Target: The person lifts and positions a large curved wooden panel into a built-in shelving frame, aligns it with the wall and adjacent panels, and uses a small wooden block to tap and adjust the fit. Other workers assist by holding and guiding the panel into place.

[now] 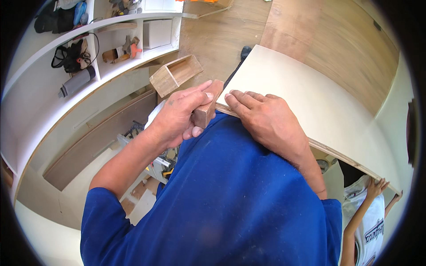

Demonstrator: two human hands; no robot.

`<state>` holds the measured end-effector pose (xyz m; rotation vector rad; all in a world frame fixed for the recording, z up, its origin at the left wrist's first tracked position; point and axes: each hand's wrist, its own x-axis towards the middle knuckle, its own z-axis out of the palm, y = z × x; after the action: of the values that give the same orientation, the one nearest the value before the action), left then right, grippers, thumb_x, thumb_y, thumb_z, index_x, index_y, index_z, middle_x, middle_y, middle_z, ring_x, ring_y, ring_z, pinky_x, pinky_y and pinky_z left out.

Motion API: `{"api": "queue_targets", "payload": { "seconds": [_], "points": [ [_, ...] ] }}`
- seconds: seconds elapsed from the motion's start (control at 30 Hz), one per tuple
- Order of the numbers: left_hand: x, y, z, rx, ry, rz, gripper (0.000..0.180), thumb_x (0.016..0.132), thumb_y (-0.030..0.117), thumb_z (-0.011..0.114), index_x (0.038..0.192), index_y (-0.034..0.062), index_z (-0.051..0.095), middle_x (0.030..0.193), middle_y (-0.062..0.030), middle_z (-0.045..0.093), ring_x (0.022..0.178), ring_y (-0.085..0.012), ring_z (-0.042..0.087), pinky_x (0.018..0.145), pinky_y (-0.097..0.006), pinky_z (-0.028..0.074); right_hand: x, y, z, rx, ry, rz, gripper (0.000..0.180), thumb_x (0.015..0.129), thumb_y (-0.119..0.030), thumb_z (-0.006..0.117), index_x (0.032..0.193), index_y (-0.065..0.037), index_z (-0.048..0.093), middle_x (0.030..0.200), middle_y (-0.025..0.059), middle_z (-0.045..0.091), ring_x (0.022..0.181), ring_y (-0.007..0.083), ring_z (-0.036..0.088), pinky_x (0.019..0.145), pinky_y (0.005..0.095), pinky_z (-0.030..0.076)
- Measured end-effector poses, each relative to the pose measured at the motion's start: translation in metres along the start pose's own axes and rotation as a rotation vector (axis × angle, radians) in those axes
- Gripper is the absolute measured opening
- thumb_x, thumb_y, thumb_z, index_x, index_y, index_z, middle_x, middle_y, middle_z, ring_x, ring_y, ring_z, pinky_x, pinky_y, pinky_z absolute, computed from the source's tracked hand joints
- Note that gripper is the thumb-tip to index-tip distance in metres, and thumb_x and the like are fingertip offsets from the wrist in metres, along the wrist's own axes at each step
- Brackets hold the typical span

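Note:
My left hand (177, 113) is closed around a small reddish-brown wooden block (209, 106), thumb on top and fingers curled beneath. The block sits beside the left end of a pale wooden board (284, 84); whether it touches the board's edge I cannot tell. My right hand (268, 115) lies palm down on the board near that end, its fingers stretched out toward the corner. The board runs away to the right, its layered edge facing me. What lies under the left palm is hidden.
A co-worker's hand (376, 188) grips the board's far right edge. An open wooden box (176, 74) stands beyond my left hand. White shelves (111, 48) on the left hold a grey bottle (77, 81), a black bag and tools. Below my left arm is a grey machine (146, 153).

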<state>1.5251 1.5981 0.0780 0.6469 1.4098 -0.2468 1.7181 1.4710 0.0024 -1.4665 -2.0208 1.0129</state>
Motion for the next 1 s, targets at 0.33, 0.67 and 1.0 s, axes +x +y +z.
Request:
{"api": "queue_targets", "payload": {
  "seconds": [0.33,0.67,1.0],
  "points": [
    [-0.023,0.028,0.014,0.119,0.113,-0.168,0.067,0.099,0.03,0.056,0.157,-0.0013,0.046,0.079,-0.0079,0.065,0.042,-0.0089,0.048,0.036,-0.022,0.036,-0.001,0.003,-0.001,0.035,0.002,-0.025,0.044,0.089,-0.01,0.063,0.13,0.008,0.064,0.125,0.0191,0.069,0.105,0.0303,0.073,0.085,0.0379,0.06],
    [-0.015,0.031,0.015,0.121,0.138,-0.19,0.063,0.099,0.028,0.056,0.155,-0.0007,0.05,0.081,-0.0082,0.067,0.042,-0.0073,0.049,0.034,-0.021,0.037,-0.002,0.005,0.005,0.026,0.039,-0.034,0.045,0.09,-0.01,0.063,0.131,0.009,0.064,0.125,0.0217,0.07,0.106,0.032,0.074,0.081,0.0392,0.061],
    [0.088,-0.017,0.001,0.07,0.063,-0.206,0.057,0.103,0.026,0.051,0.153,-0.0015,0.052,0.086,-0.0055,0.068,0.046,-0.0088,0.051,0.037,-0.022,0.039,-0.004,0.005,0.009,0.075,0.051,-0.021,0.039,0.09,-0.011,0.062,0.123,0.01,0.066,0.119,0.0245,0.071,0.112,0.0377,0.073,0.081,0.0394,0.062]
  ]
}}
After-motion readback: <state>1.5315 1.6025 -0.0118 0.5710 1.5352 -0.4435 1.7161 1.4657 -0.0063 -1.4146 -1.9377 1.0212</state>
